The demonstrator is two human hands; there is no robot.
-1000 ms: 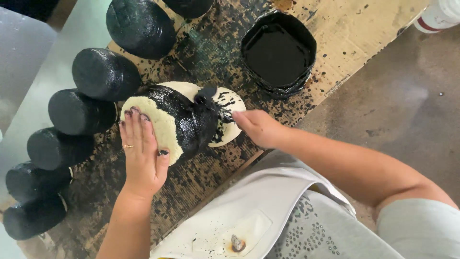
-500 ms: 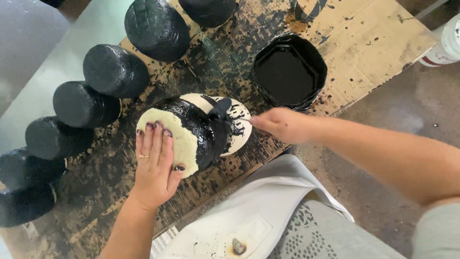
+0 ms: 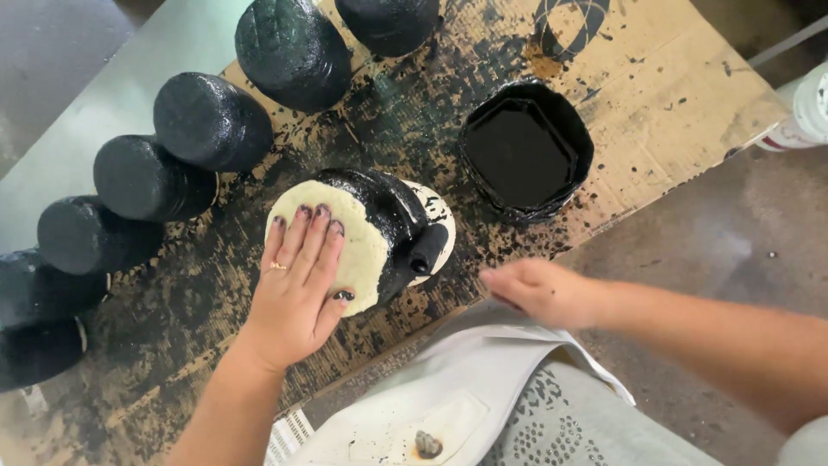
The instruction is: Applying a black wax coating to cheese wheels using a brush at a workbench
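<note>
A fat cylinder [image 3: 384, 203] lies on its side on paint-spattered cardboard [image 3: 681, 86]. Its side is coated black and its near end is bare cream. My left hand [image 3: 293, 298] presses flat on that cream end, thumb hooked round the rim. A small black roller [image 3: 429, 248] leans against the cylinder's right side. My right hand [image 3: 542, 292] is blurred, a short gap to the right of the roller, with nothing visible in it. A black tub of black paint [image 3: 526, 151] sits further right.
Several black-painted cylinders [image 3: 211, 121] stand in a curved row along the left and top, the largest [image 3: 293, 47] at the top. A white bottle [image 3: 811, 108] pokes in at the right edge. A pale apron [image 3: 448, 397] covers my lap.
My right hand has let go of the roller and pulled back to the right and toward me. The roller stays against the cylinder. My left hand still rests on the cream end.
</note>
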